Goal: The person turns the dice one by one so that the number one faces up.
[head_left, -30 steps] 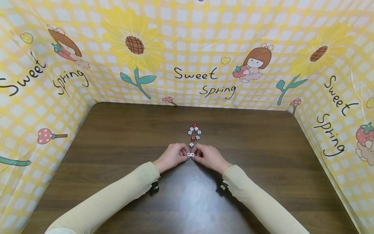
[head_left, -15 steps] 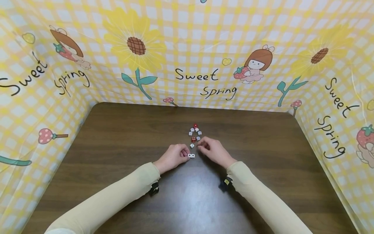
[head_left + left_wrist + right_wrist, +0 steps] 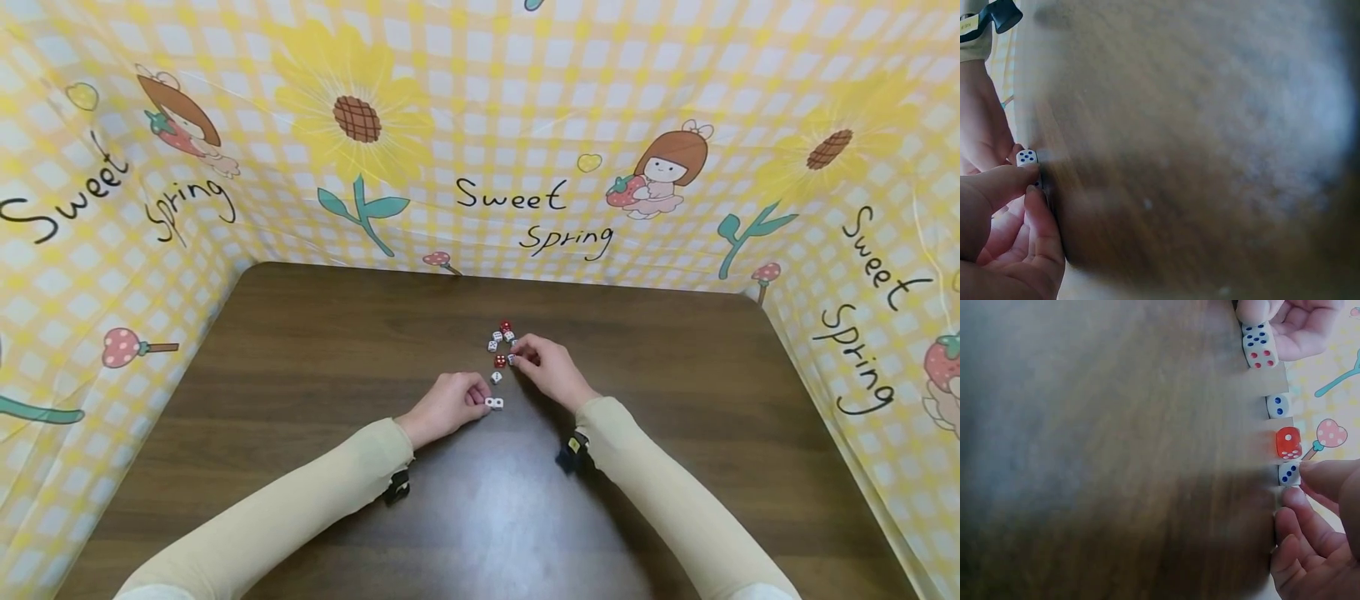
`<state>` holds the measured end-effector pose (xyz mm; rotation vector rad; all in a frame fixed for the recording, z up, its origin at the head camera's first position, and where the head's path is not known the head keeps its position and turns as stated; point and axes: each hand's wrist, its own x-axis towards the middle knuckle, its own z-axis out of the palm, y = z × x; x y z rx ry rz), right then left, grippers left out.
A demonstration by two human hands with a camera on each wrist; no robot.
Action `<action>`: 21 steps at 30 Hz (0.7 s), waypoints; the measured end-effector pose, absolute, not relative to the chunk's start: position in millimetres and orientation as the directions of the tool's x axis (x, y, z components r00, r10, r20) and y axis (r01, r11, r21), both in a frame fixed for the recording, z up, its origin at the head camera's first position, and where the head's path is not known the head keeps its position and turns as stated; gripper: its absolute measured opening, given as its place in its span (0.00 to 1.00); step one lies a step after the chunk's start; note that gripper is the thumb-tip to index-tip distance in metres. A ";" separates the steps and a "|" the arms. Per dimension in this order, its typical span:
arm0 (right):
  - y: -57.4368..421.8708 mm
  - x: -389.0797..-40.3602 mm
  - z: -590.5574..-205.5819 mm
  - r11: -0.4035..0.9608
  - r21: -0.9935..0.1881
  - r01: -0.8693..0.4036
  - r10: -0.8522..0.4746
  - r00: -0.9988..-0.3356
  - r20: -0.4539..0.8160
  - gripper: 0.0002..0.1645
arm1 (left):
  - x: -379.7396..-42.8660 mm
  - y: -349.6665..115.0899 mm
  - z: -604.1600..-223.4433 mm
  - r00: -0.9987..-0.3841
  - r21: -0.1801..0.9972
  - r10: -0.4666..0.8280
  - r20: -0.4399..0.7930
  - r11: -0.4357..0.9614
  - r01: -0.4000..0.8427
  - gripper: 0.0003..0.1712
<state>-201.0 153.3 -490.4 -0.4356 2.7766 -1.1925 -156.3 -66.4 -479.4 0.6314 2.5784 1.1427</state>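
Observation:
In the head view, two white dice (image 3: 494,403) stand side by side nearest the person. My left hand (image 3: 447,407) pinches the left one between thumb and fingers; the right wrist view shows this pair (image 3: 1260,349) too. Farther up, my right hand (image 3: 555,372) pinches a white die (image 3: 1289,474) with blue pips, just right of a red die (image 3: 500,361). Between the pair and the red die sits a single white die (image 3: 497,377). In the left wrist view, the left thumb partly covers the front dice (image 3: 1027,156).
Beyond the red die, several white dice (image 3: 492,345) and a second red die (image 3: 506,326) form an arch, partly hidden by the right fingers. All stand on a brown wooden table (image 3: 337,333). A yellow checked cloth (image 3: 517,150) hangs around its back and sides.
My right hand has let go of the front pair and moved away from the person to the white die beside the red one. The left hand has stayed at the pair.

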 end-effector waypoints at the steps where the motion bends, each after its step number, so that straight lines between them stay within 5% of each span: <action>1: 153.1 -201.6 -490.2 0.659 -0.717 -0.226 -0.296 -0.955 0.029 0.07 | -156.3 -66.3 -479.2 -0.874 0.749 0.483 -0.052 0.598 0.286 0.05; 21: 156.8 -200.7 -489.4 0.635 -0.750 -0.186 -0.325 -0.945 -0.041 0.09 | -155.3 -66.7 -479.0 -0.868 0.748 0.495 -0.035 0.589 0.306 0.05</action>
